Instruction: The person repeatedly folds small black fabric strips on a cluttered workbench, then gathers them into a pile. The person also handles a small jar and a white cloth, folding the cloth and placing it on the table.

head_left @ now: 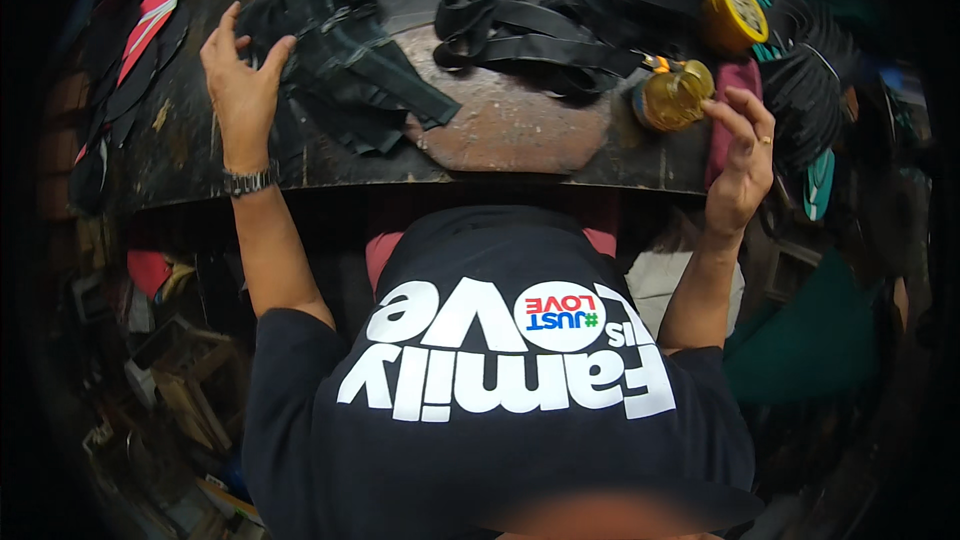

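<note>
My left hand point(245, 80) is raised at the left of the table, its thumb and fingers spread, with nothing in its grasp. Beside it lies a loose pile of dark grey-green strips point(370, 60). On the right, my right hand point(743, 155) has its fingers apart and slightly bent. Its fingertips are at the side of a glass jar point(668, 102) of amber-yellow colour, tilted toward me; whether they touch it I cannot tell. Black bands point(545, 35) lie in a heap between the hands, behind a worn brown board point(510, 135).
A yellow round container point(738, 20) stands behind the jar. Coiled black cord point(805, 70) and a dark red piece point(735, 80) lie at the right edge. Red and black pieces point(145, 35) are at the far left. Wooden frames point(195, 380) sit low on the left.
</note>
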`<state>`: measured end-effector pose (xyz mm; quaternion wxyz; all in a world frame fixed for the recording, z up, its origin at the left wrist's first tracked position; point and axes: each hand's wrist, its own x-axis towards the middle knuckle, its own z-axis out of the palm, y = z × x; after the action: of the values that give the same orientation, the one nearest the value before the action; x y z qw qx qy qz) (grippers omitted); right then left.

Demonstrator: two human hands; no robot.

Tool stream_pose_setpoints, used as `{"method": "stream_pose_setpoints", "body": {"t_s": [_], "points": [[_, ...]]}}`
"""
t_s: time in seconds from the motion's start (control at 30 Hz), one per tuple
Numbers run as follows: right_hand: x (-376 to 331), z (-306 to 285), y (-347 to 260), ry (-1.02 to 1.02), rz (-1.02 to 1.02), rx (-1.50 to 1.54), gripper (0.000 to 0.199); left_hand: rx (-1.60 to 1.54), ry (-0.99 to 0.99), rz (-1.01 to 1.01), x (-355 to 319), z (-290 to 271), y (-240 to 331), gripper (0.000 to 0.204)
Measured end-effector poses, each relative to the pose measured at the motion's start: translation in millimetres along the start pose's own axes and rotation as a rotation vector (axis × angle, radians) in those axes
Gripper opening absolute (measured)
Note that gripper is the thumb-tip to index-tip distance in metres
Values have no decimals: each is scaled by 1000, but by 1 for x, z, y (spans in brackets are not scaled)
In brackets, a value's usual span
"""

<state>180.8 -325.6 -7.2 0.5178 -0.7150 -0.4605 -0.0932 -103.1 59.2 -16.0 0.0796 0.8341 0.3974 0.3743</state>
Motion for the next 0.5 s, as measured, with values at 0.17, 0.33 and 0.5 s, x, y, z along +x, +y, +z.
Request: {"method": "stream_pose_setpoints", "body": {"t_s": [0.17, 0.33, 0.5], "points": [[26, -24, 26, -198, -83, -484, 33, -482, -186, 249, -18, 31, 69, 36], [32, -11, 32, -385, -122, -753, 40, -412, -412, 270, -36, 50, 110, 27], [39, -3, 29, -422, -87, -648, 45, -397, -441, 315, -42, 49, 111, 28]]}}
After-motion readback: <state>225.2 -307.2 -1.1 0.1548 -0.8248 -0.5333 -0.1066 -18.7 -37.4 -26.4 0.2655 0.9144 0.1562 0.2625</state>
